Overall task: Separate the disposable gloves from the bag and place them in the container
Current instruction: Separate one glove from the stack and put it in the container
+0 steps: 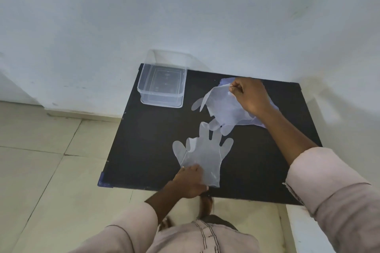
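Observation:
A clear disposable glove point(205, 154) lies flat on the black table point(144, 150), fingers pointing away from me. My left hand point(190, 183) rests on its cuff near the table's front edge, fingers pressed down. Farther right, a stack of clear gloves point(222, 109) lies on a bluish bag point(265, 121). My right hand point(250, 96) pinches the top glove's cuff edge and lifts it. A clear rectangular container point(162, 86) stands empty at the table's back left corner.
A pale wall rises behind the table. Beige floor tiles point(41, 160) spread to the left and below. A white ledge point(304, 230) sits at the lower right, beside my sleeve.

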A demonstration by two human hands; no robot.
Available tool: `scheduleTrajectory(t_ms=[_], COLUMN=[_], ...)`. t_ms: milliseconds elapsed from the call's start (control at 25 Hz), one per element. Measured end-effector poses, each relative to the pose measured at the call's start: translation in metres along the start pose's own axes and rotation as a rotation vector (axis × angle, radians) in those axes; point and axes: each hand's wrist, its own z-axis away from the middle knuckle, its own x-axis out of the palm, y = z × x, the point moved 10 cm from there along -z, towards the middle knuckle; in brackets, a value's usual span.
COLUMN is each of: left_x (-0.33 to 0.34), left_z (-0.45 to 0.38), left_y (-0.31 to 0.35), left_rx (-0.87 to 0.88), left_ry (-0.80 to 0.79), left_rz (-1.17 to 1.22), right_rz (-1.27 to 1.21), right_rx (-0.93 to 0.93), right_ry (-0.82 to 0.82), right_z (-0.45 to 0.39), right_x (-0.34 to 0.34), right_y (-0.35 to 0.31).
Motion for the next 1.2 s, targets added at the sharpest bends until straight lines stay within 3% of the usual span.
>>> scheduleTrajectory(t_ms=[120, 280, 360, 760, 880, 1080, 1200], left_x=[-0.089, -0.228, -0.270, -0.321, -0.331, -0.355, -0.364], left_z=[0.011, 0.058, 0.068, 0.035, 0.024, 0.003, -0.005], left_y=[0.021, 0.041, 0.048, 0.087, 0.080, 0.074, 0.071], left_rx=[0.039, 0.143, 0.223, 0.267, 0.249, 0.166, 0.138], left_ry=[0.254, 0.870, 0.992, 0.858, 0.848, 0.847, 0.861], left_rz=[0.129, 0.362, 0.428, 0.354, 0.526, 0.703, 0.765], right_rz=[0.043, 0.070, 0.095, 0.079, -0.029, -0.184, -0.329], right_rx=[-0.034, -0.083, -0.106, -0.201, -0.193, -0.028, 0.033], right_ry=[-0.028, -0.002, 0.002, 0.011, -0.071, -0.246, -0.186], right_z=[0.001, 0.006, 0.008, 0.000, -0.006, -0.018, -0.022], right_x=[-0.006, -0.021, -0.027, -0.053, -0.054, -0.054, -0.054], right_y=[-0.009, -0.028, -0.037, -0.047, -0.037, 0.016, 0.037])
